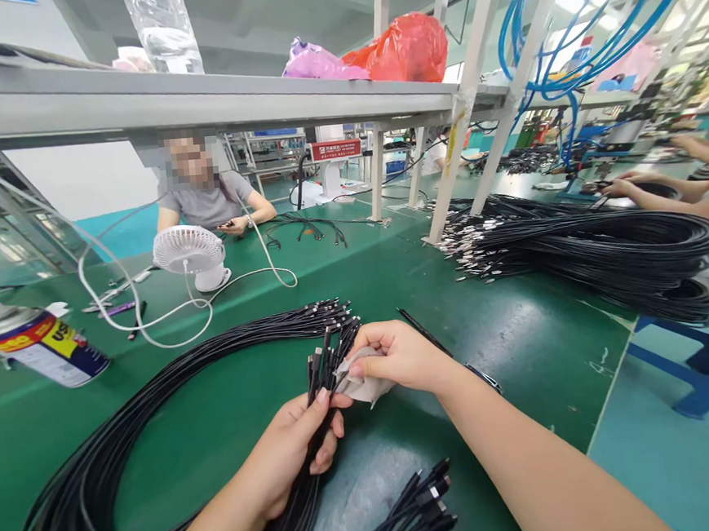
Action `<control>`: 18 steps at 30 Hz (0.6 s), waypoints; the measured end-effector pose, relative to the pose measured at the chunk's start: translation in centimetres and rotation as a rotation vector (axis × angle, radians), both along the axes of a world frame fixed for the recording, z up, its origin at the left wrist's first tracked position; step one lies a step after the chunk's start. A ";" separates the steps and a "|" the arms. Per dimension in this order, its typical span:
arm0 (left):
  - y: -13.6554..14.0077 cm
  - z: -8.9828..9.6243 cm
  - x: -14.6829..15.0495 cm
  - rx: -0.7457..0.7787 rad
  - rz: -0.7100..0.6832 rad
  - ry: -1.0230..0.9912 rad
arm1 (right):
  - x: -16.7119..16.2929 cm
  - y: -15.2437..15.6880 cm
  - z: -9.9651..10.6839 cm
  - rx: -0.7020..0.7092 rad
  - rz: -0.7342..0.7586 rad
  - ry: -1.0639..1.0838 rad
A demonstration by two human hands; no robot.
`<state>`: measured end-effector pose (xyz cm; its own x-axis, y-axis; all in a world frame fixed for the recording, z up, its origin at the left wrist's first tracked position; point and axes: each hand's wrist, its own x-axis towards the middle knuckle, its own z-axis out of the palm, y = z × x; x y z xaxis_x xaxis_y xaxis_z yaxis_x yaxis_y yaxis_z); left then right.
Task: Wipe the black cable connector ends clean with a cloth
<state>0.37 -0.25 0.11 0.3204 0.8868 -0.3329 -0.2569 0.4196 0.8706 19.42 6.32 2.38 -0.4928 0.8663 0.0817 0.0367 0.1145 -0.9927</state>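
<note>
A bundle of black cables [299,499] with metal-tipped connectors is gripped in my left hand [304,441], its fingers wrapped round it just below the plugs. My right hand [392,357] pinches a crumpled whitish cloth [367,387] against the connector ends. Behind and to the left, the cables curve in a long loop [138,405] over the green table [355,274], and more plugs lie beyond my hands. Another small group of cable ends [419,498] rests nearer to me. A dark pen-like tool [424,329] lies past my right wrist, partly hidden by the forearm.
A spray can [45,343] and a white fan [189,250] with a looping white cord stand at the left. A large coil of black cables [573,236] lies at right by the shelf posts [462,118]. One co-worker [214,199] sits opposite; others work at right.
</note>
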 end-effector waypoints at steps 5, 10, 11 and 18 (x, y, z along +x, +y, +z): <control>0.0 0.0 -0.1 0.003 -0.009 0.003 | -0.2 0.0 0.1 0.008 0.034 0.039; 0.2 -0.1 0.0 -0.046 -0.033 -0.009 | -0.1 0.1 0.3 0.033 -0.010 0.026; 0.2 -0.2 0.0 -0.051 -0.039 -0.005 | -0.1 0.1 0.2 0.010 -0.019 0.032; 0.2 -0.3 -0.1 -0.030 -0.061 0.005 | -0.2 0.0 -0.3 -0.097 0.039 0.101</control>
